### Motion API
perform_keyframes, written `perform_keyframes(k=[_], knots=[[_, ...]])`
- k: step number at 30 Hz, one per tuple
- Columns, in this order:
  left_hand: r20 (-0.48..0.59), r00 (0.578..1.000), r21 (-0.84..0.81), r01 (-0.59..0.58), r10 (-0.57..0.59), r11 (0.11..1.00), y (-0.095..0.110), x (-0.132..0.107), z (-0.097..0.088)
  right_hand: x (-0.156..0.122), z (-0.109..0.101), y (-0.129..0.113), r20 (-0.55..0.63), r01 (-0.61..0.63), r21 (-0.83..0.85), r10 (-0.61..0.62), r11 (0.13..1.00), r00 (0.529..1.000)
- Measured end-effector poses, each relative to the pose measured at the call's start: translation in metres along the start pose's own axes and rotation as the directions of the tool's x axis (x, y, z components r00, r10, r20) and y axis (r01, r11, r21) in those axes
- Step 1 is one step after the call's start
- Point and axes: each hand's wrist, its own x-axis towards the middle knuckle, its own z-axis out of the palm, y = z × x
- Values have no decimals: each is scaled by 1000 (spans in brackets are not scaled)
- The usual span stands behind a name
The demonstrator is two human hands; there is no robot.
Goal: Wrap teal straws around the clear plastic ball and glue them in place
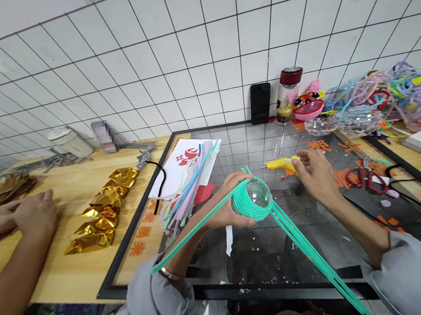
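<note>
The left hand (224, 206) is clamped on a clear plastic ball wound in teal pipe cleaners (252, 200), above the glass table (257, 144). The right hand (317, 174) grips a yellow glue gun (282, 164). Hot glue could scorch fingers; the loose coils might slip.

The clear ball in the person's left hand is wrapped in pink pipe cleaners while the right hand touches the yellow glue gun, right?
Not quite. The head view shows the clear ball in the left hand wrapped in green pipe cleaners, not pink. The right hand does touch the yellow glue gun.
</note>
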Motion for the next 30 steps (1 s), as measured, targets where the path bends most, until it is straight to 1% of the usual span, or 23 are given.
perform_keyframes(k=[1,3,4,6,8,10,12,13,16,18,20,22,24,26,28,30], knots=[[2,1000,-5,6,-6,1000,-1,0,0,-1,1,1,37,8,-104,-4,995,999],[8,1000,-12,22,-22,1000,-1,0,0,-2,3,0,109,35,-303,-1,952,994],[6,1000,-14,28,-28,1000,-1,0,1,-2,4,-2,145,48,-382,9,923,989],[-12,999,-16,31,-31,999,1,0,2,-1,6,-7,213,56,-489,57,870,975],[-39,999,-14,31,-31,999,3,0,3,3,7,-11,284,32,-539,146,842,948],[-58,998,-10,33,-33,999,5,0,4,7,9,-15,346,-22,-553,253,833,903],[-59,998,-1,38,-38,999,7,1,5,12,10,-16,377,-78,-553,333,830,864],[-56,998,5,42,-41,999,7,1,4,14,10,-16,379,-102,-553,358,827,853],[-45,998,13,45,-44,999,9,2,3,18,8,-15,367,-147,-549,395,823,842],[-47,998,10,50,-49,999,10,2,3,21,4,-13,345,-179,-522,398,834,850],[-54,996,10,67,-67,998,11,1,3,23,0,-11,271,-237,-444,382,864,884],[-58,995,19,86,-84,996,11,1,3,24,-5,-11,164,-292,-311,354,904,921],[-51,995,38,88,-86,995,10,2,3,21,-10,-14,69,-292,-165,306,942,950],[-45,996,55,75,-73,996,8,3,3,16,-14,-19,-10,-214,-44,214,976,977],[-40,997,65,65,-62,996,5,3,3,8,-18,-25,-83,-69,24,70,997,994],[-46,996,63,75,-72,995,2,3,4,1,-21,-31,-136,101,37,-95,994,986]])
